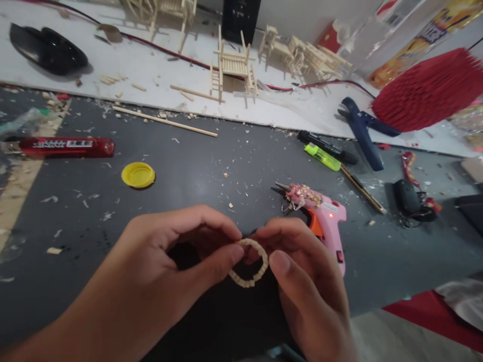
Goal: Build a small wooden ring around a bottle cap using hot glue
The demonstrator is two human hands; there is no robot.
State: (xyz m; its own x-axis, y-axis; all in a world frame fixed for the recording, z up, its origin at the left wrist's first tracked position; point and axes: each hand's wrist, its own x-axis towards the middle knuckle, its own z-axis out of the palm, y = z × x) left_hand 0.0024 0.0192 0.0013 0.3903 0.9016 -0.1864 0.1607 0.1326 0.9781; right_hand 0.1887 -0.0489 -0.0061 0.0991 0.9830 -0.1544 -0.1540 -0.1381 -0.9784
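A small pale wooden ring point(262, 251), made of short stick pieces joined in a circle, is held up over the dark desk. The thumb and forefinger of my left hand point(166, 271) pinch its upper left side. My right hand point(305, 276) is closed around the right side, its fingers curled behind and its thumb by the outer edge. Part of the ring's left side is hidden by my left thumb. Just beyond my right hand lies a pink glue gun point(324, 211) with an orange trigger, a lit light and wood crumbs stuck near its nozzle.
A yellow lid point(138, 174) and red tool handle point(68, 147) lie left. A wooden stick point(166, 121) lies behind. Blue cutters point(363, 128), a black marker point(326, 146) and a yellow-green highlighter point(322, 157) lie right. Miniature stick furniture point(234, 64) stands on the white ledge.
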